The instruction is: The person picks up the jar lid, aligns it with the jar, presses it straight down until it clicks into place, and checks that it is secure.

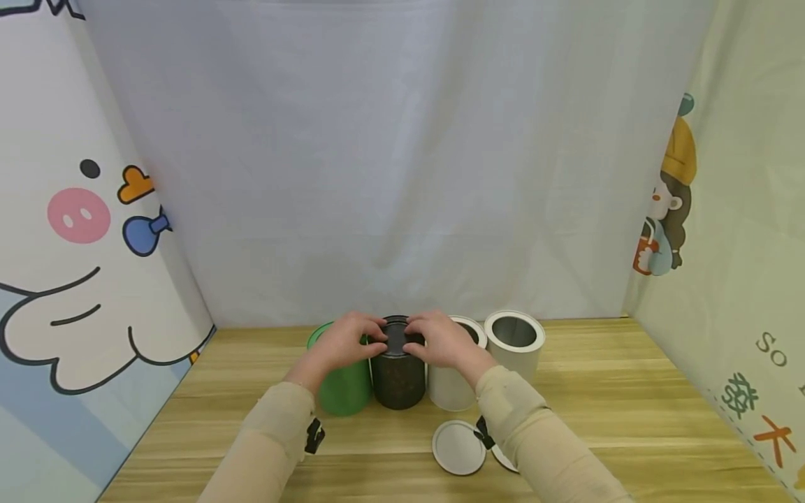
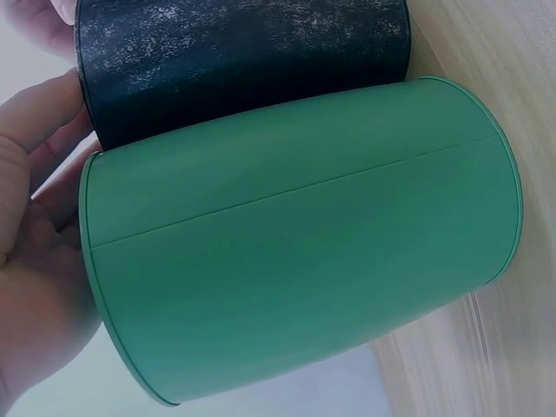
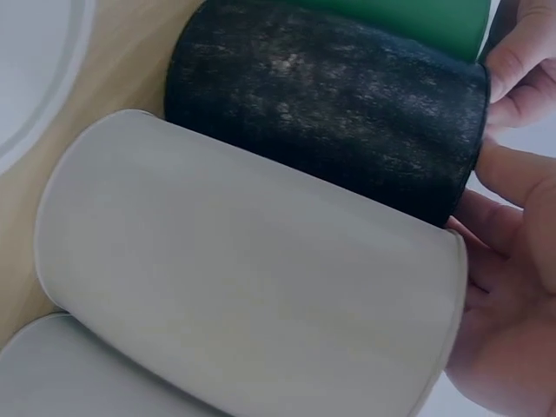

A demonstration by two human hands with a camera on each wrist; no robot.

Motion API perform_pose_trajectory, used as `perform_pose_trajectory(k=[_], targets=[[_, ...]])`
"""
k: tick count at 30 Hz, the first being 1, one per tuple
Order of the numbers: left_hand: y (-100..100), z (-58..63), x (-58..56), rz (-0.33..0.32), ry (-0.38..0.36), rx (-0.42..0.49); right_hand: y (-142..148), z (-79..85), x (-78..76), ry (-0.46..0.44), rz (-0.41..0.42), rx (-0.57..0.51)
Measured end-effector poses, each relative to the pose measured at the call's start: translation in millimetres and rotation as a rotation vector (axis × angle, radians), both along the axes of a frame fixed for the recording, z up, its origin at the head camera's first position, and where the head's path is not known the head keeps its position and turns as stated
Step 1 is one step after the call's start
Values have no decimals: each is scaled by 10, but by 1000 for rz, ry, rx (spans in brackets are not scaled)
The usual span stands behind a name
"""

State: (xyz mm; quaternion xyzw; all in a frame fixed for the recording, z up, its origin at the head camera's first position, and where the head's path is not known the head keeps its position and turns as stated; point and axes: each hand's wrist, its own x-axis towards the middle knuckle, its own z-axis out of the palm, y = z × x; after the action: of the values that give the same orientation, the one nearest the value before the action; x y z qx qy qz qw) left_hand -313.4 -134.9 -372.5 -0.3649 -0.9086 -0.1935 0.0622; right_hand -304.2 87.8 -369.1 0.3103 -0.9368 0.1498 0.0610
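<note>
A black can (image 1: 399,384) with a mottled wall stands upright, with a dark round lid (image 1: 395,338) on its top. My left hand (image 1: 344,344) rests its thumb and fingertips on the left side of this lid. From the other side, my right hand (image 1: 448,341) touches the lid's right part, thumb nearer me. Dark metal shows between the two sets of fingertips. A green can (image 2: 295,252) stands close against the black can's left, beneath my left hand. On its right is a white can (image 3: 252,269), partly covered by my right hand in the head view.
A second white can (image 1: 518,358), its top uncovered, stands at the right end of the row. Nearer me on the wooden table (image 1: 597,391) lie a round white lid (image 1: 459,448) and another lid (image 1: 503,459) partly behind my right sleeve. A grey curtain (image 1: 377,154) hangs behind.
</note>
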Motion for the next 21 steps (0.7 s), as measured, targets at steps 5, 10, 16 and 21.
perform_pose_trajectory(k=[5, 10, 16, 21], targets=[[-3, 2, -9, -3, -4, 11, 20, -53, 9, 45, 0, 2], [-20, -19, -19, -13, 11, 19, 16, -76, 9, 51, 2, 8], [-27, -47, -17, 0, -14, 50, 16, -107, 13, 53, 1, 5], [-21, -61, -6, 12, -24, 62, 31, -144, 6, 70, -1, -9]])
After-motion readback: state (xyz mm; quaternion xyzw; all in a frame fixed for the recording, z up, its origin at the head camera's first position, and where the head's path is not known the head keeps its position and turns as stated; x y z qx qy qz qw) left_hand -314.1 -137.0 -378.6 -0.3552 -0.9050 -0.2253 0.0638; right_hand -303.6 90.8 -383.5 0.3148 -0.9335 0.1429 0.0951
